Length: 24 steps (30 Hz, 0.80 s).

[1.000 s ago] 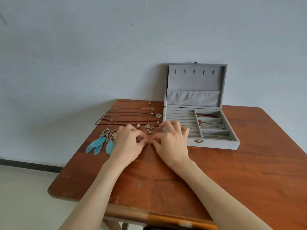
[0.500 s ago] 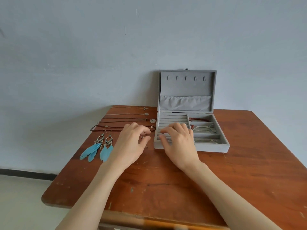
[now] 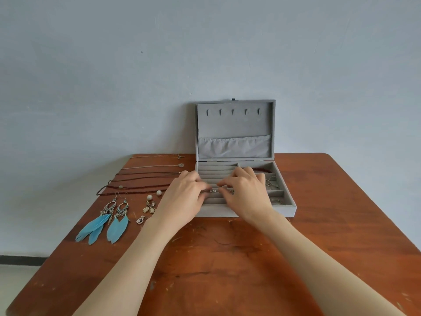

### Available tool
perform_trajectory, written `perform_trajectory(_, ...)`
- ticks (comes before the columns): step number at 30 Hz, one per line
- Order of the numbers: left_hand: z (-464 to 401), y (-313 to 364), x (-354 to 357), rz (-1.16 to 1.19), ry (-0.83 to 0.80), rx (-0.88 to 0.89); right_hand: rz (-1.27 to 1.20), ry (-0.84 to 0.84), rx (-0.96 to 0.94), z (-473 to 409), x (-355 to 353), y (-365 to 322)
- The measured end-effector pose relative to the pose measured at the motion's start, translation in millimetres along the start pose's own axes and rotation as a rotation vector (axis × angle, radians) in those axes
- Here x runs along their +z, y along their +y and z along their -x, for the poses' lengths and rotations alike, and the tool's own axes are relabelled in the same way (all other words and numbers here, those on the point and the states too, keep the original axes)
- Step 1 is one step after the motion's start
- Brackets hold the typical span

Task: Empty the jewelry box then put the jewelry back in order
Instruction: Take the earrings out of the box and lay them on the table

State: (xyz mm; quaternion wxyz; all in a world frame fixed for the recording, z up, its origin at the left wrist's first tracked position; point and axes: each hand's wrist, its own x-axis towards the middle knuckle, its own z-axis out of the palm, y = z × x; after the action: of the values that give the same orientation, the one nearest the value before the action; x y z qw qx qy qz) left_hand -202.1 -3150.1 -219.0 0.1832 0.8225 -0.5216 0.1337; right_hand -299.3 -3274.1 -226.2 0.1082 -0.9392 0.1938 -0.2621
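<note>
Scratched wooden table [image 3: 227, 258] against pale-blue wall [image 3: 91, 76] (bare plaster).

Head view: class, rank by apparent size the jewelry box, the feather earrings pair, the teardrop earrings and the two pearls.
1. Jewelry box
2. Feather earrings
3. Teardrop earrings
4. Pearls; the two look alike, so unranked between themselves.
</note>
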Motion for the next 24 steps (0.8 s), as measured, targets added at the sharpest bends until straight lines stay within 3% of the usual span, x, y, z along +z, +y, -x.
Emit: perform_trajectory(24, -2, -1, -6, 0.107, 0.0, -0.045, -0.038, -0.062, -0.016, -2, 2, -10)
